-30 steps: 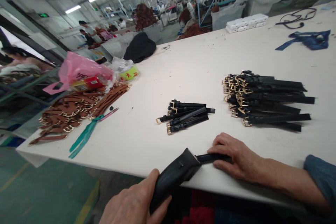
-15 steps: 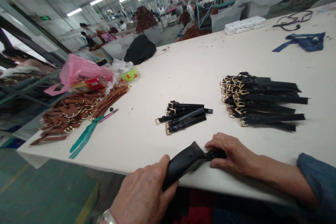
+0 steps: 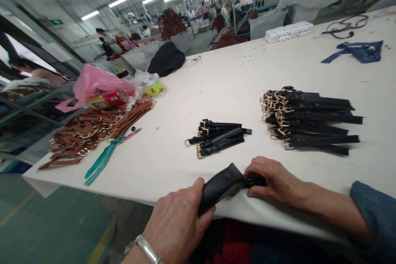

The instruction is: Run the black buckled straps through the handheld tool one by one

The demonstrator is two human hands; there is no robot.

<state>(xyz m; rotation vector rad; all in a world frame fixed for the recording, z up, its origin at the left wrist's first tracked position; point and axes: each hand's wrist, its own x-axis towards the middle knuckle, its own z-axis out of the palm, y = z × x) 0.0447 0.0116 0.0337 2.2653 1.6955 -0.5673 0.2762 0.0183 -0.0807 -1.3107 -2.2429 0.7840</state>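
Observation:
My left hand [image 3: 182, 218], with a silver bangle at the wrist, is closed around a black clipper-shaped tool [image 3: 221, 185] with a curved body and a flared end; its exact kind does not show. At that flared end, my right hand [image 3: 267, 177] pinches a short black strap [image 3: 256, 181], mostly hidden by the fingers. The tool's end meets or nearly touches the strap close to the table's front edge. Beyond my hands lies a small group of black buckle straps [image 3: 221, 134]. A larger pile of black straps with gold buckles [image 3: 312, 119] rests to the right.
Brown buckle straps [image 3: 88, 132] are heaped at the table's left, beside teal-handled scissors or snips [image 3: 105, 161]. Behind them sit a pink plastic bag [image 3: 95, 82] and a black cloth [image 3: 167, 58]. White packs [image 3: 289, 31], a cable [image 3: 346, 27] and blue fabric [image 3: 359, 51] lie farther back.
My left hand and the black tool have shifted slightly right and up, closer to my right hand. My right hand stays almost in place, still pinching the strap.

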